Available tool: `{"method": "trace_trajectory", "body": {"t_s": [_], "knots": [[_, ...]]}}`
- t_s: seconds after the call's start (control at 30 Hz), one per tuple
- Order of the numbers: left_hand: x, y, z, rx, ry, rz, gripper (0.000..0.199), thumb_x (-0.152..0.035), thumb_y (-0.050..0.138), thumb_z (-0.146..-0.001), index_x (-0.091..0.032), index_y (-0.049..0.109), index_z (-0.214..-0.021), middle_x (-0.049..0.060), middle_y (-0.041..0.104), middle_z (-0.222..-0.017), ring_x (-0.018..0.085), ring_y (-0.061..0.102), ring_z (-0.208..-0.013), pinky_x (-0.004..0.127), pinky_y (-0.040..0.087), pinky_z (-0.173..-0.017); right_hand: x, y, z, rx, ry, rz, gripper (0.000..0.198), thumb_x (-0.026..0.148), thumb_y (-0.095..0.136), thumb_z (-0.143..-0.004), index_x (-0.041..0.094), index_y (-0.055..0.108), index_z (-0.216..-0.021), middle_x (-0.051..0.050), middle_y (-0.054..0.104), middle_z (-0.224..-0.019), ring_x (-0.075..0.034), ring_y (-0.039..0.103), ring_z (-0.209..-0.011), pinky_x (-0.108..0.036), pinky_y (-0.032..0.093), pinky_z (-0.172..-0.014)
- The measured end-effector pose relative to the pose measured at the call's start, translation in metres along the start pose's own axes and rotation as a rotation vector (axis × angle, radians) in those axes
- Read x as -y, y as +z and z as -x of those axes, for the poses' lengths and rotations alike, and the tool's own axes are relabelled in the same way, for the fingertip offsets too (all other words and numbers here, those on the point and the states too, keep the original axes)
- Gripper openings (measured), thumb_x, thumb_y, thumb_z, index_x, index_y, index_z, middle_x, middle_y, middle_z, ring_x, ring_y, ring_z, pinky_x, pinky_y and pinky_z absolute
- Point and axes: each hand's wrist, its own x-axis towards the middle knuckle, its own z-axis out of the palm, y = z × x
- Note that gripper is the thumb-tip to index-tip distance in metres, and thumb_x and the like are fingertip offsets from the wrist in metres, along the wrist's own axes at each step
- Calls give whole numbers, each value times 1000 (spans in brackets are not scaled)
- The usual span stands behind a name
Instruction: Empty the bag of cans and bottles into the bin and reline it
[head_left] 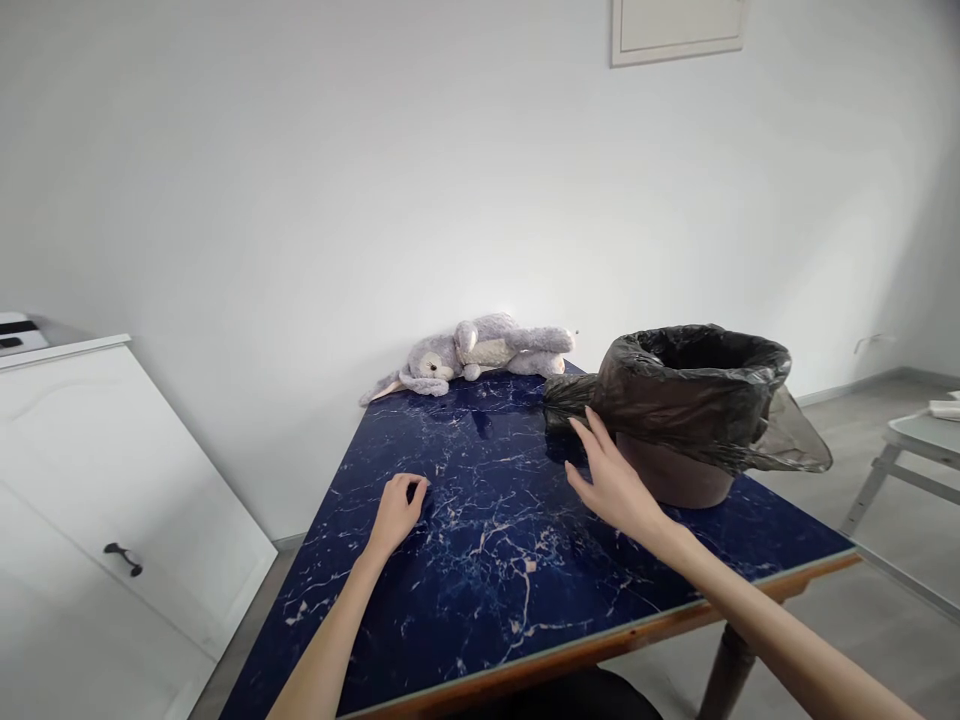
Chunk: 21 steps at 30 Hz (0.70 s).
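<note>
Spread right fingers (592, 432) against bin liner (697, 395)
</note>
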Motion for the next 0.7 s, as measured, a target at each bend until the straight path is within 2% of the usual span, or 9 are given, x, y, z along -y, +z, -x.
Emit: {"method": "trace_trajectory", "body": {"t_s": [0.07, 0.13, 0.23, 0.33, 0.43, 0.6, 0.7], "knots": [[0, 0, 0, -2, 19, -6, 40, -55, 49, -101, -23, 74, -100, 12, 76, -114, 32, 68, -114, 49, 50, -108, 4, 7, 5, 48, -66, 37, 72, 43, 49, -104, 28, 26, -171, -9, 9, -182, -38, 20, -165, -58, 43, -125], [0, 1, 0, -3, 34, -11, 38, -53, 50, -101, -24, 74, -99, 12, 76, -114, 32, 68, -113, 49, 50, -108, 4, 13, 8, 178, -91, 33, 70, 42, 50, -104, 29, 32, -169, -8, 13, -182, -36, 25, -164, -55, 43, -125], [-1, 1, 0, -4, 50, -17, 36, -52, 50, -101, -24, 73, -98, 12, 75, -114, 32, 67, -113, 50, 50, -108, -4, 24, 5, 381, -93, 1, 69, 48, 54, -103, 27, 40, -166, -11, 22, -180, -35, 30, -163, -54, 38, -128], [-3, 0, 1, -2, 59, -19, 36, -51, 49, -102, -24, 72, -98, 12, 75, -114, 32, 67, -113, 49, 50, -108, -15, 35, -4, 511, -105, -27, 69, 55, 53, -103, 21, 46, -163, -15, 34, -175, -34, 37, -160, -53, 34, -130], [-6, -1, 3, 8, 61, -19, 35, -50, 49, -103, -24, 72, -100, 11, 74, -114, 32, 67, -113, 48, 52, -106, -23, 45, -11, 564, -118, -21, 71, 62, 50, -104, 16, 53, -159, -17, 40, -172, -33, 39, -159, -50, 33, -131], [-11, -6, 7, 25, 81, -25, 34, -47, 47, -105, -24, 72, -103, 11, 74, -116, 30, 68, -113, 46, 53, -105, -27, 53, -14, 605, -146, -11, 80, 73, 44, -104, 16, 55, -159, -17, 38, -173, -34, 32, -162, -50, 28, -133], [-13, -9, 9, 25, 91, -38, 32, -46, 47, -105, -24, 71, -103, 11, 73, -115, 30, 68, -112, 44, 53, -104, -28, 55, -16, 610, -166, -16, 81, 74, 44, -104, 16, 54, -159, -16, 38, -173, -34, 31, -162, -50, 27, -133]]}}
